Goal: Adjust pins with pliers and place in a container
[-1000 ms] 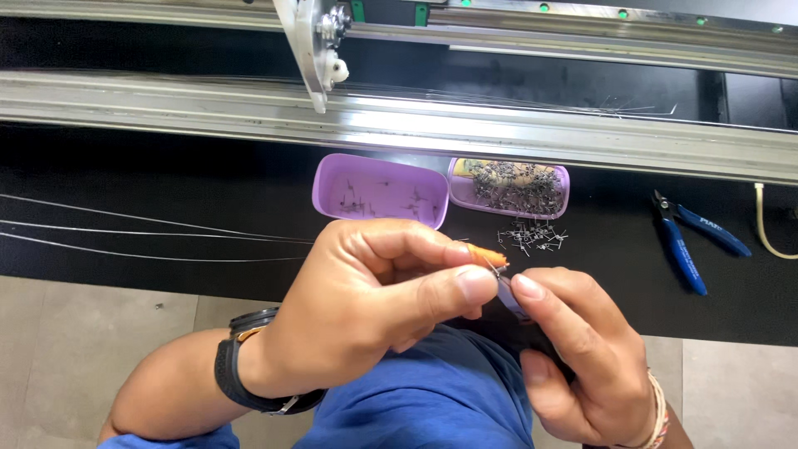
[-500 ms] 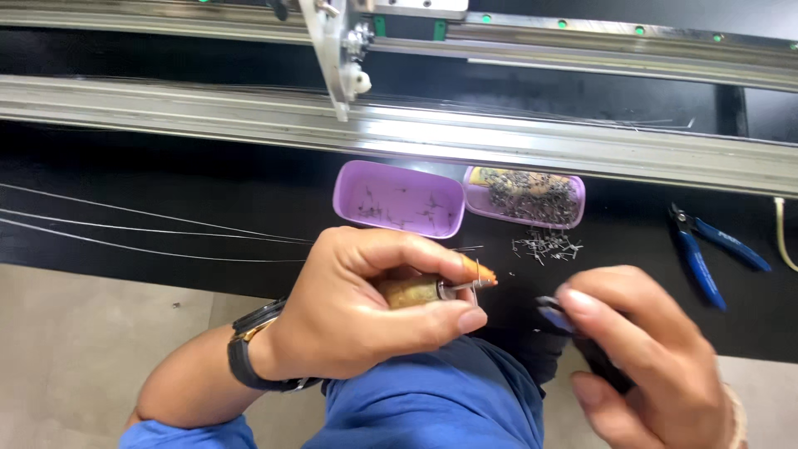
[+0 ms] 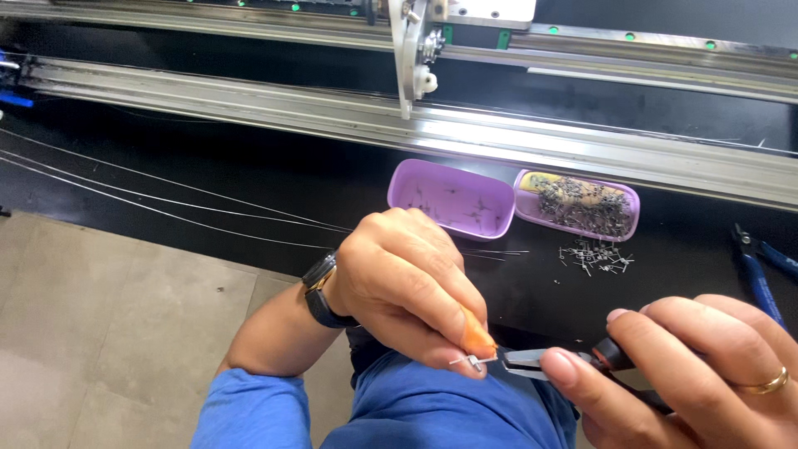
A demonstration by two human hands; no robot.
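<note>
Small metal pins, bent grey wire pieces, are what my fingers are busy with: one of these small metal pins (image 3: 472, 362) sits pinched between the thumb and fingertip of my left hand (image 3: 407, 287), low in the view, just above my blue-clad lap. An orange-tipped slender piece (image 3: 477, 337) pokes out from under the same fingers, touching the pin's upper side; I cannot tell what it belongs to.

My right hand (image 3: 690, 374) is closed around the dark handles of the small steel-nosed pliers (image 3: 532, 360), thumb pressing along the top. The pliers' pointed nose lies level and points left, its tip meeting the pin at my left fingertips. Whether the nose is actually clamped on the pin is too fine to make out. A gold ring (image 3: 769, 383) shows on one finger of that hand, and a black wristwatch (image 3: 320, 291) on my left wrist.

Beyond my hands, on the black work surface (image 3: 249, 166), stands a purple oval plastic tray (image 3: 450, 198) holding only a few pins, and just beside it on the right a second purple tray heaped with grey pins (image 3: 577, 204). A loose scatter of pins (image 3: 595, 256) lies in front of that second tray. Blue-handled cutters (image 3: 761, 270) rest well to the right. Thin steel wires (image 3: 166, 199) run across the surface from the left, and a long aluminium rail (image 3: 249, 100) crosses behind.
</note>
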